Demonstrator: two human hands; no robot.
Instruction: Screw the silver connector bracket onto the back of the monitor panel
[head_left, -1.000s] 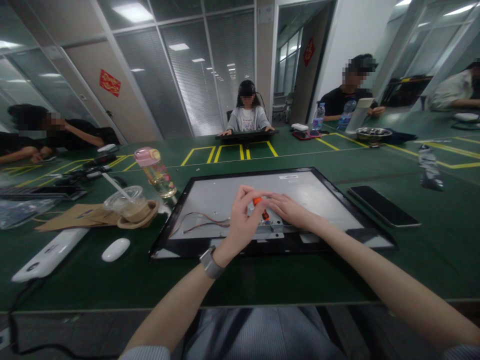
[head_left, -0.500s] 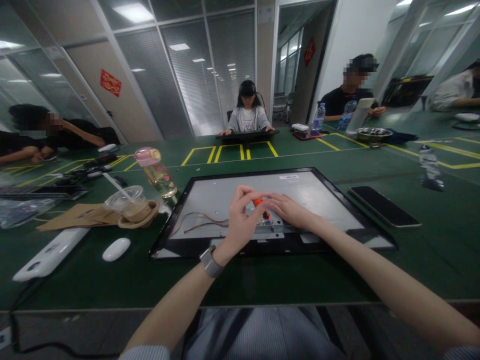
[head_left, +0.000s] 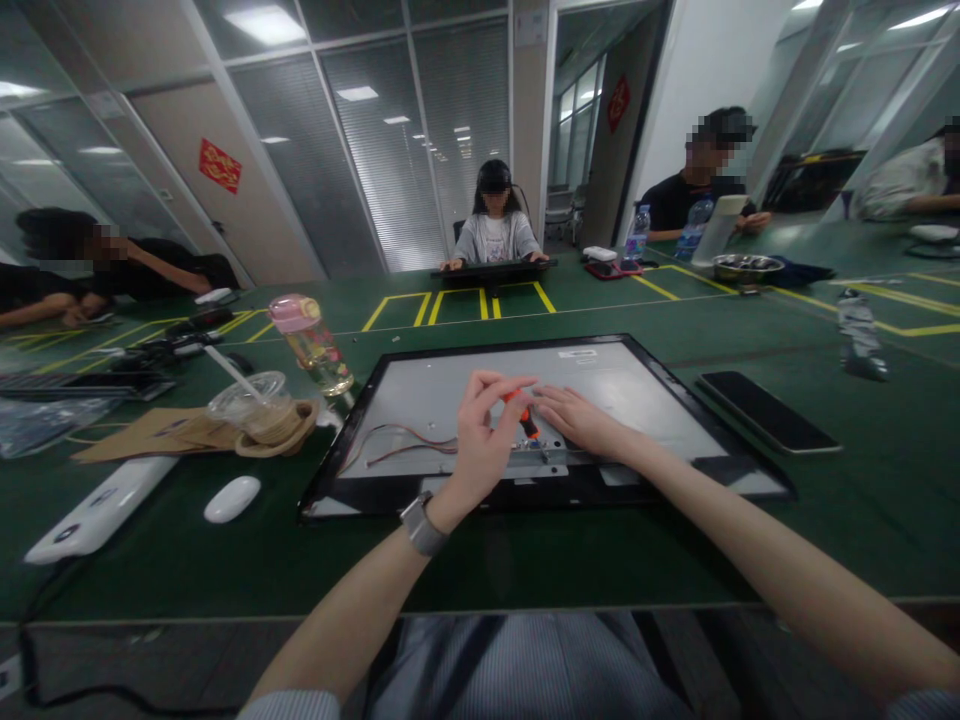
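Note:
A flat display panel (head_left: 427, 390) with a grey back and black frame lies on the table in front of me. My left hand (head_left: 482, 432) has its thumb and fingers closed around an orange and black screwdriver (head_left: 530, 424). The tool tilts over a metal bracket (head_left: 551, 457) near the panel's front edge, and its tip is too small to make out. Beside it, my right hand (head_left: 581, 418) rests on the panel with its fingers stretched out, fingertips close to the screwdriver. A thin cable (head_left: 409, 432) runs across the panel left of my left hand.
A phone (head_left: 769, 412) lies right of the panel. On the left are a pink-lidded bottle (head_left: 311, 345), a plastic cup (head_left: 259, 405), a white mouse (head_left: 232, 499) and a white power strip (head_left: 101, 510). Several people sit around the green table (head_left: 862, 540).
The fingers of my left hand have turned slightly on the screwdriver, and its handle leans differently, with more of it showing. My right hand has barely moved.

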